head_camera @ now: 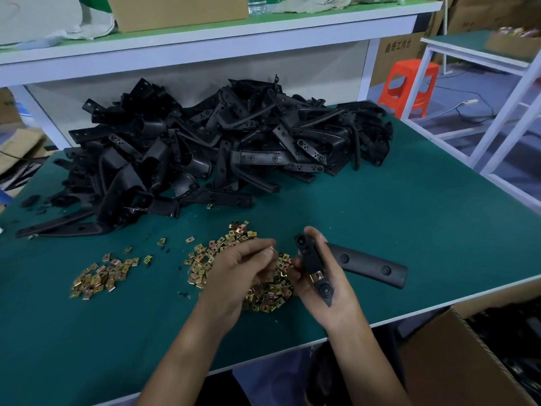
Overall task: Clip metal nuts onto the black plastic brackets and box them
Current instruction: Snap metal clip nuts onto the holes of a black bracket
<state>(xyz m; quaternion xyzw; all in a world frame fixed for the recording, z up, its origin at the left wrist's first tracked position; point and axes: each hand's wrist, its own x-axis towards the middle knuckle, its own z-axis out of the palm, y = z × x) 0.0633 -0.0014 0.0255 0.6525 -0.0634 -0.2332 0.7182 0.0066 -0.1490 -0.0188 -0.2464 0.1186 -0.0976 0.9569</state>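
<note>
Brackets (222, 142) of black plastic lie heaped in a big pile at the far side of the green tabletop (409, 200). Nearer me, brass-coloured nuts (263, 297) are scattered in a loose heap right under my hands, with a smaller heap (99, 278) well apart to the left.

My right hand (330, 300) grips one bracket (366, 263) above the tabletop. One leg of it lies across my palm, with my thumb curled over its top end, and the other leg sticks out to the right. A nut (317, 277) sits clipped on the leg in my palm.

My left hand (240, 276) hovers over the nuts, just beside the bracket. Its fingers are curled and its thumb and forefinger tips are pressed together. I cannot tell whether they pinch anything.

A cardboard box (456, 361) stands below the tabletop's near right edge.
</note>
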